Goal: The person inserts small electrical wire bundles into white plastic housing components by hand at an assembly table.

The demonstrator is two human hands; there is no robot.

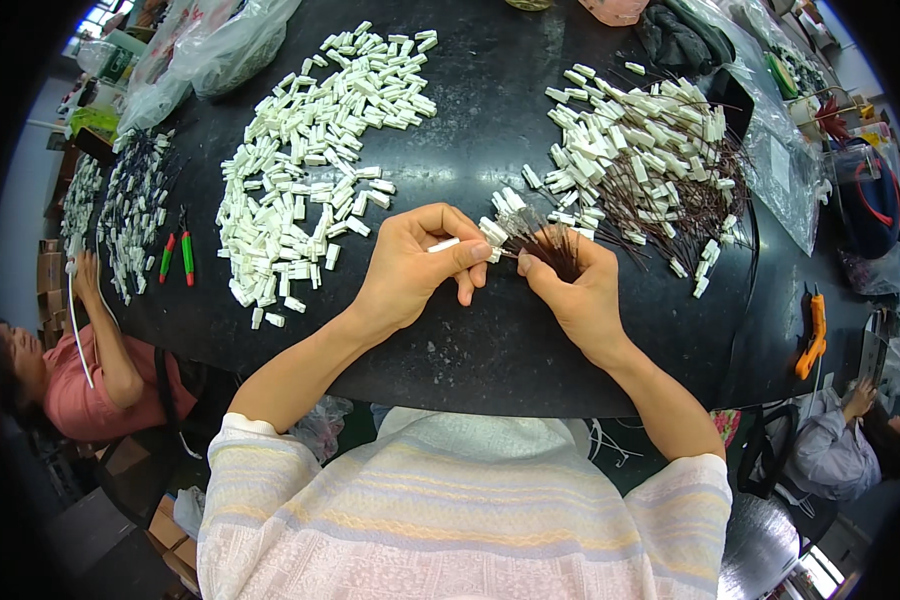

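My left hand pinches a small white plastic connector housing between thumb and fingers. Close to its right, my right hand is closed around a bundle of thin dark brown wires, whose stripped or terminal ends fan out up and to the left. The two hands nearly meet over the front of the black table. More white housings lie just behind the fingertips. Exactly how the wire ends and the held housing meet is too small to make out.
A large pile of loose white housings spreads to the left. On the right lies a heap of housings with brown wires. Red-green pliers rest at left, an orange tool at right. Clear plastic bags sit behind. Other people work at both sides.
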